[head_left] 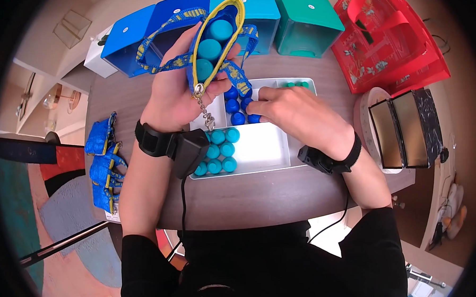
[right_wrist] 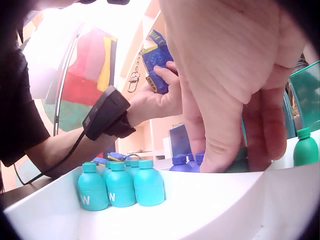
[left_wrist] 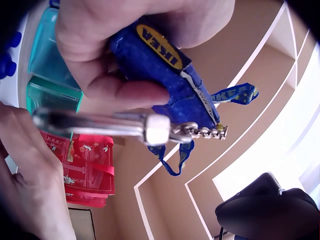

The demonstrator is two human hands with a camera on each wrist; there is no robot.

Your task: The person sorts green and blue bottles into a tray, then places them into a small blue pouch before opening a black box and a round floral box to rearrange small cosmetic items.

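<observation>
My left hand holds up a small blue IKEA zip pouch by its sides. The pouch has a yellow-edged mouth, patterned handles and a chain with a metal clasp. Its mouth gapes, with three teal bottles showing inside. My right hand reaches down into the white tray, fingertips right at the blue bottles; I cannot tell if they grip one. In the front compartment stand several teal bottles. A green bottle stands in the back right compartment.
Blue, turquoise and green bins line the table's back edge. A red gift bag stands at the back right, with a dark-framed open case below it. More blue pouches lie along the left edge.
</observation>
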